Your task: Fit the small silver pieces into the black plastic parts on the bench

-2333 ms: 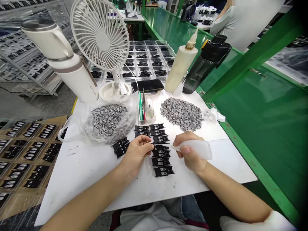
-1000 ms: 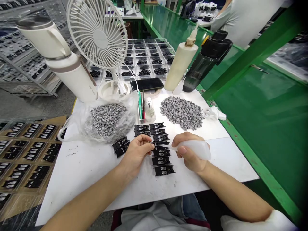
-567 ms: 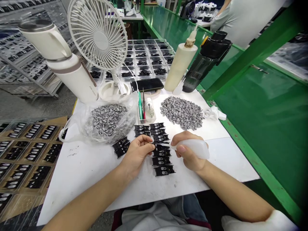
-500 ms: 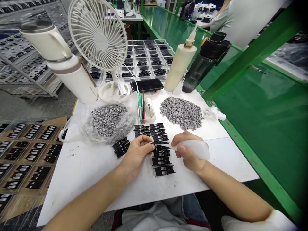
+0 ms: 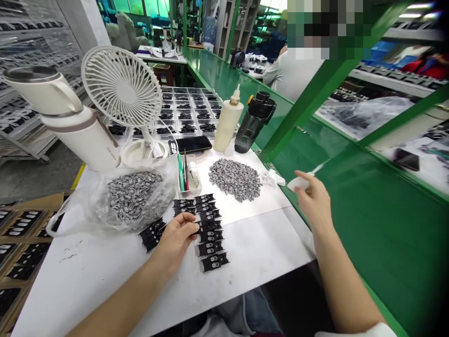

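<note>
My left hand (image 5: pixel 178 235) is closed, thumb and index finger pinching the end of a black plastic part (image 5: pixel 207 226) in the middle column. Above and below it lie several more black parts (image 5: pixel 214 261), many with small oval grey pieces on them. A shorter group of black parts (image 5: pixel 153 235) sits to the left, partly behind that hand. Out past the table's right edge, over the green surface, my right hand (image 5: pixel 314 199) grips a white squeeze bottle (image 5: pixel 298 184). Its thin nozzle points up and to the right.
A pile of small grey oval pieces (image 5: pixel 235 180) lies on white paper; more fill a clear bag (image 5: pixel 135 194). Behind stand a pen box (image 5: pixel 189 185), phone (image 5: pixel 191 144), fan (image 5: pixel 124 91), white flask (image 5: pixel 82 135), large bottle (image 5: pixel 227 124), dark water bottle (image 5: pixel 253 122) and divided tray (image 5: pixel 191 104). A green post (image 5: pixel 301 107) rises at right.
My right hand has moved right, away from the black parts, and the squeeze bottle's nozzle has swung from pointing left to pointing right. My left hand stays at the column. The view has shifted.
</note>
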### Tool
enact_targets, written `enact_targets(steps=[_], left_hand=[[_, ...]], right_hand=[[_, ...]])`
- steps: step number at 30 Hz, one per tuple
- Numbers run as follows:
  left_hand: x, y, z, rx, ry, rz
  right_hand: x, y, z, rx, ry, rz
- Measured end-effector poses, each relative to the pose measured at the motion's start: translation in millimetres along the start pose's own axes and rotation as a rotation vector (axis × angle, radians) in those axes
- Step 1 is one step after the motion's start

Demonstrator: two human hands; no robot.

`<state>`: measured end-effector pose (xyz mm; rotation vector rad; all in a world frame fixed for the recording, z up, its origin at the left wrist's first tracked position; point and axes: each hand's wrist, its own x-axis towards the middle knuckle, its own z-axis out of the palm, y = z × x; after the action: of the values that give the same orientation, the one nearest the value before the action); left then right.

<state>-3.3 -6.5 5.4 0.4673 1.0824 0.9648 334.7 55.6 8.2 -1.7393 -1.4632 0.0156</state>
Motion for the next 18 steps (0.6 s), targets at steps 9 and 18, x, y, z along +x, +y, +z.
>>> enact_targets(steps=[9,18], left_hand=[[0.6,0.2,0.3,-0.022,0.024,-0.002],[-1.6,1.5,1.6,-0.075,0.009,0.014]], right_hand=[[-0.3,24.9,6.5,-0.331,-0.108,0.117],[-23.3,-93.1,32.0,0.198,-0.321,-0.247]])
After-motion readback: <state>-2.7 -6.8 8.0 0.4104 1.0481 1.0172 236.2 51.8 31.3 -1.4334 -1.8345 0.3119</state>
